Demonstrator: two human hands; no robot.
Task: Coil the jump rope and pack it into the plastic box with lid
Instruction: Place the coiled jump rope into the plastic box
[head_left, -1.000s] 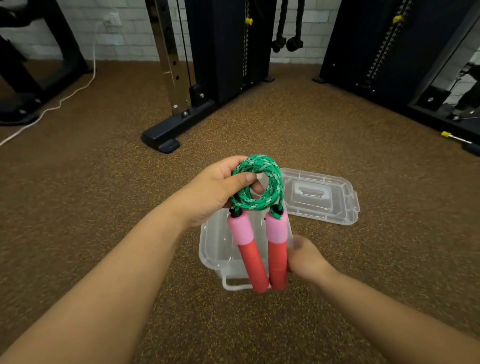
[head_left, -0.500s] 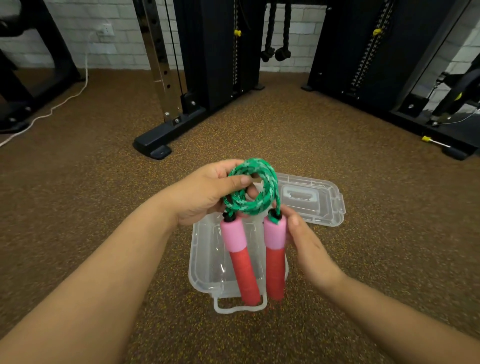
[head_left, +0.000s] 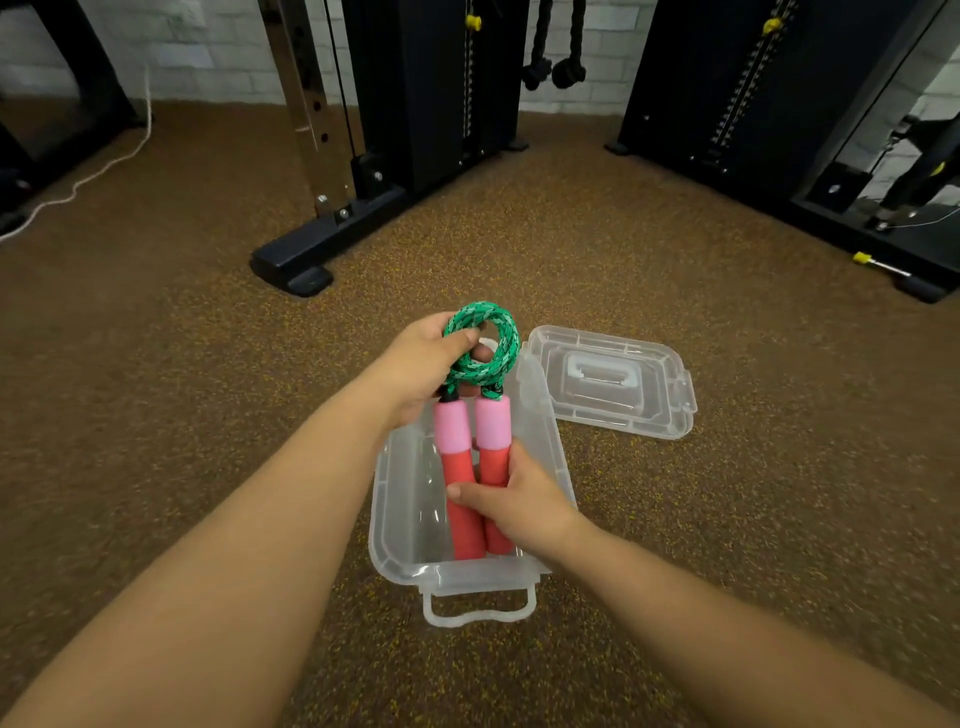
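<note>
Speckled gym floor (head_left: 156, 415), left hand (head_left: 415, 369) pinching coiled rope (head_left: 485, 345), right hand (head_left: 519, 506) gripping handles (head_left: 467, 457) over box (head_left: 395, 545)

- Brown speckled rubber floor (head_left: 156, 364)
- White brick wall (head_left: 182, 57) at the far side
- Black gym machines (head_left: 415, 93) far centre and right
- White cable (head_left: 104, 166) trailing far left

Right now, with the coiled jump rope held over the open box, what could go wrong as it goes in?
1. The green coil is only pinched by the left hand; on release it may spring loose over the plastic box rim.
2. The handles, gripped by the right hand, look about as long as the box, so they could jam tilted.
3. Either could keep the lid, lying beside the box, from closing.
</note>
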